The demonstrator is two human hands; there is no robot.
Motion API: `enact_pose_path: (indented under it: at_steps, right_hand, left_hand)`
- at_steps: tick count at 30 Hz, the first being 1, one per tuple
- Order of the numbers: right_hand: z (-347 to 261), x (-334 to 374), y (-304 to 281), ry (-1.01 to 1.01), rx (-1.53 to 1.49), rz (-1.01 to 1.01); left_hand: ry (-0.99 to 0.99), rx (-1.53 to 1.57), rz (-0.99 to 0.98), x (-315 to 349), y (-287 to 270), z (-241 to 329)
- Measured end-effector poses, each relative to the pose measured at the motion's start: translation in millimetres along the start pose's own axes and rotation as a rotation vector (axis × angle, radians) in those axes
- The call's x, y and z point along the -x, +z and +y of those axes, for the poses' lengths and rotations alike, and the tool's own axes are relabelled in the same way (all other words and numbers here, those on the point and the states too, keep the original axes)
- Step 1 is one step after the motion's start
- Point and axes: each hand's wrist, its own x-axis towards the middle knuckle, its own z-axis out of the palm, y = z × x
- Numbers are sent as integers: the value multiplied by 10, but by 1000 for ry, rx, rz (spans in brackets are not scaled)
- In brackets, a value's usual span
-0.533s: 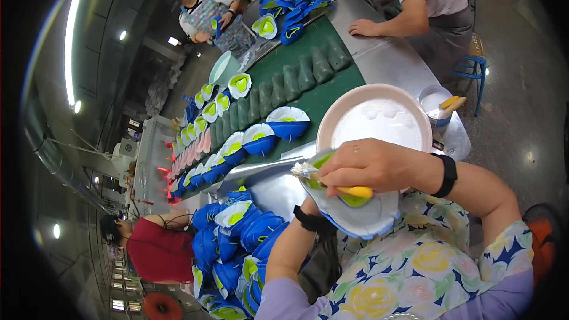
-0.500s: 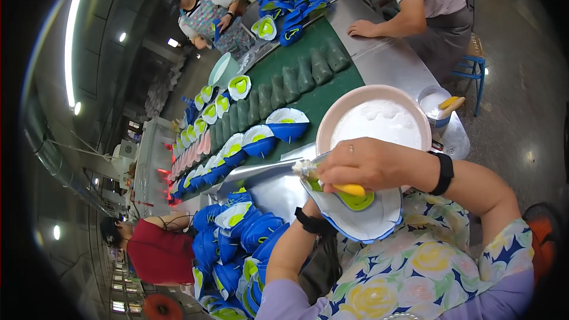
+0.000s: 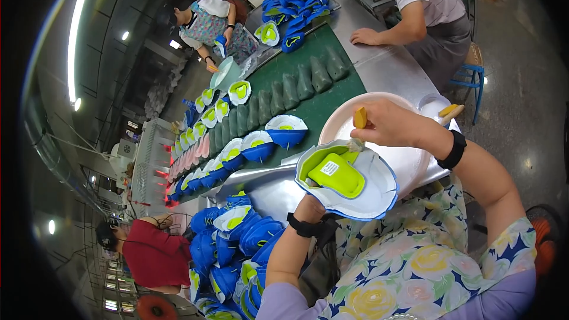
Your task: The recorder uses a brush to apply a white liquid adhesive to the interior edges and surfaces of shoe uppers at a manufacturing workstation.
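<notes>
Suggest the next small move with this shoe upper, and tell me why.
I'd probably draw the yellow-handled brush along the white margin of the shoe upper: the right hand grips the brush with its bristles at the upper's far edge, and the left hand supports the piece, white margin facing up.

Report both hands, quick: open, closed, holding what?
Left hand: holding the blue-edged shoe upper, its fingers mostly hidden.
Right hand: closed, holding the yellow-handled brush.

Bare green belt [image 3: 320, 106] offers you passage far ahead; pink basin [image 3: 332, 120], right, and heaped blue uppers [image 3: 258, 232], near left, obstruct.
</notes>
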Motion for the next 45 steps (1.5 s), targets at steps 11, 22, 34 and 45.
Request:
enact_pose_path:
  at_steps: [11,22,34,45]
  right_hand:
    - [-65,273,62,-439,244,105]
    - [-173,70,100,-180,-52,217]
    - [239,618,26,318,-148,300]
    - [367,1028,463,566,-351,228]
  left_hand:
    - [16,-42,131,-22,120,266]
    - [93,-19,-56,-16,74,330]
    - [289,-462,308,-434,-1686,291]
    - [222,-327,747,-1715,-2144,198]
